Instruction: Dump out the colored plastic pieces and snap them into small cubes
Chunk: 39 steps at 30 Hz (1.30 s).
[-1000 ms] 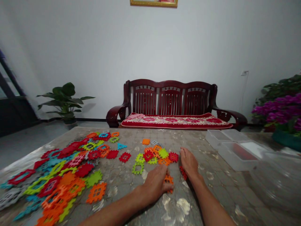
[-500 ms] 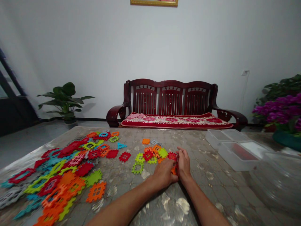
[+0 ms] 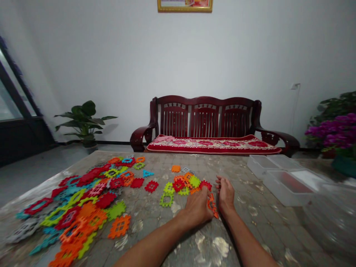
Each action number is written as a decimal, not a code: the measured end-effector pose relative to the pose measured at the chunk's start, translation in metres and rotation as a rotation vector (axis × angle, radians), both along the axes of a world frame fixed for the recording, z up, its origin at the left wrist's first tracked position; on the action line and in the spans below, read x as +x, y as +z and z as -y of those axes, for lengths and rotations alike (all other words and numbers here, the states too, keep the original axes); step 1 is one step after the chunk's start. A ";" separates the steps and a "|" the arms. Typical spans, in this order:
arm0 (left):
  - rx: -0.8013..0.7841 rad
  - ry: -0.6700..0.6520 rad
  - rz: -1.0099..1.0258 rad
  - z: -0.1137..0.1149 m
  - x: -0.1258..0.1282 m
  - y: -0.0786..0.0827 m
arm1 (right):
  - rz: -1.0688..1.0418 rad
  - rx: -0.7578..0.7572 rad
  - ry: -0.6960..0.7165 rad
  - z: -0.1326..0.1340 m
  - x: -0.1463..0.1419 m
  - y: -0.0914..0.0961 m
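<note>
Over the front middle of the table, my left hand (image 3: 198, 204) is closed on an orange interlocking tile (image 3: 211, 206), which stands tilted at its right side. The fingers hide part of this tile. Just to the right, my right hand (image 3: 226, 195) is open, its fingers a little curled and apart from the tile. Beyond my left fingertips a red tile (image 3: 205, 184) lies at the edge of a small cluster of orange, red and green pieces. In that cluster are a solid green tile (image 3: 194, 181) and, nearer me, a green frame tile (image 3: 166, 200).
A large heap of coloured tiles (image 3: 105, 199) spreads over the left of the patterned table (image 3: 244, 222). Clear plastic boxes (image 3: 289, 189) stand on the right, with a transparent container (image 3: 330, 211) nearer. A wooden bench (image 3: 204, 100) is behind the table.
My right hand has come away from my left, leaving a gap and showing more of the orange tile. The camera view has shifted slightly left and up.
</note>
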<state>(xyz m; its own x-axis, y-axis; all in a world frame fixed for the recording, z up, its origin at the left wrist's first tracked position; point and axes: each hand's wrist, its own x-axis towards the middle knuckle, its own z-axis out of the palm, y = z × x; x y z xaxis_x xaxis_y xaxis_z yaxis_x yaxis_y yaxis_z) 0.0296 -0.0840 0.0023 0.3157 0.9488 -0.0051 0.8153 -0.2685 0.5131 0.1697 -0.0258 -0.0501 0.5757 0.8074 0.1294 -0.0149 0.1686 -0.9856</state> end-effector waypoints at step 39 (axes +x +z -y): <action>0.092 0.347 -0.144 -0.123 -0.140 0.003 | 0.142 -0.021 0.080 -0.004 -0.004 -0.007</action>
<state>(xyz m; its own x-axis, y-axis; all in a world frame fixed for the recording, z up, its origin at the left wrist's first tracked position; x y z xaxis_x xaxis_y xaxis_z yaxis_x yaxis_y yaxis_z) -0.1105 0.0390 0.0054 -0.0224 0.9977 0.0641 0.9278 -0.0031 0.3732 0.1660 -0.0214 -0.0566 0.4867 0.8532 0.1874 0.1118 0.1519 -0.9820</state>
